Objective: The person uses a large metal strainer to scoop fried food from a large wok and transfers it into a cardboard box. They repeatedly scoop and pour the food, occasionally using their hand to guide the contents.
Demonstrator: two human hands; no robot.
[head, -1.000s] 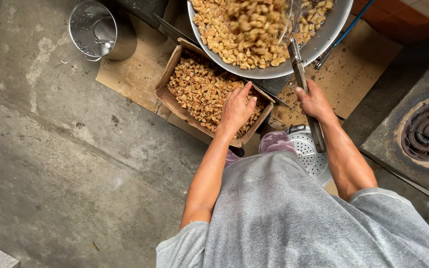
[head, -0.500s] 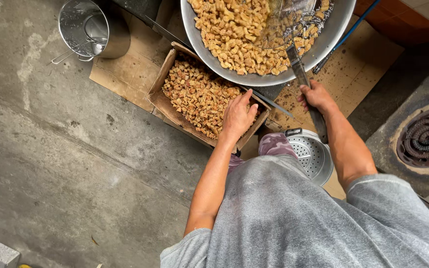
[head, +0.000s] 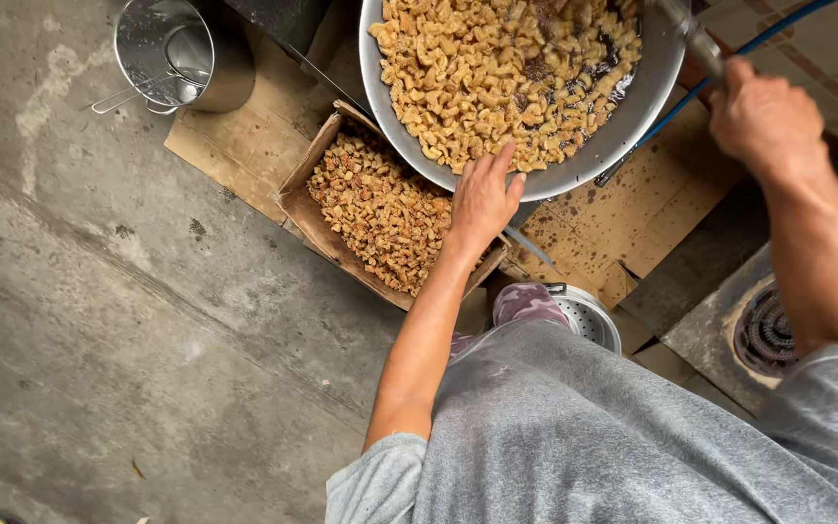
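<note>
L hand [head: 485,199] open, fingers spread, flat against the wok [head: 574,165] rim's near edge. R hand [head: 766,121] closed round a metal handle [head: 692,41] that runs up into the wok. Wok looks heavy w/ fried pieces [head: 497,73] in dark oil: hot, slippery, best held at rim. Under L hand, a cardboard box [head: 314,209] of browner pieces. Colander [head: 589,320] near the knees, pot [head: 172,53] well left, burner [head: 763,335] below R arm. Blue hose [head: 720,76] crosses by R hand.
</note>
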